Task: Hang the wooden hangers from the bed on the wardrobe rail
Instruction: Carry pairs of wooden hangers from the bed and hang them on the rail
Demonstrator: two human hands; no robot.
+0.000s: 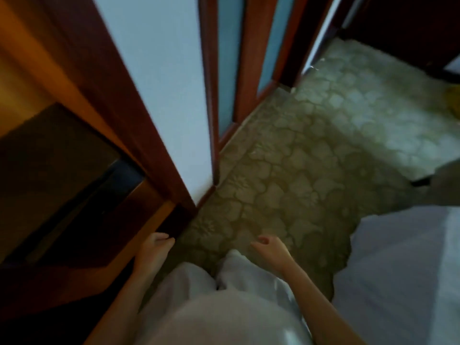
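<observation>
The view is blurred and points down at the floor. My left hand [154, 250] hangs low beside the bottom edge of the open wardrobe [74, 170], its fingers loosely curled and holding nothing. My right hand [270, 247] hangs over the patterned carpet, fingers also loosely curled and empty. The bed [403, 270], covered in a pale sheet, shows at the lower right. No wooden hanger and no wardrobe rail are in view.
A reddish-brown wardrobe door with a pale blue panel [159, 83] stands open ahead of me. Patterned beige carpet [298, 170] runs between the wardrobe and the bed. My white-clad legs fill the bottom centre. Dark furniture [410, 26] stands at the far right.
</observation>
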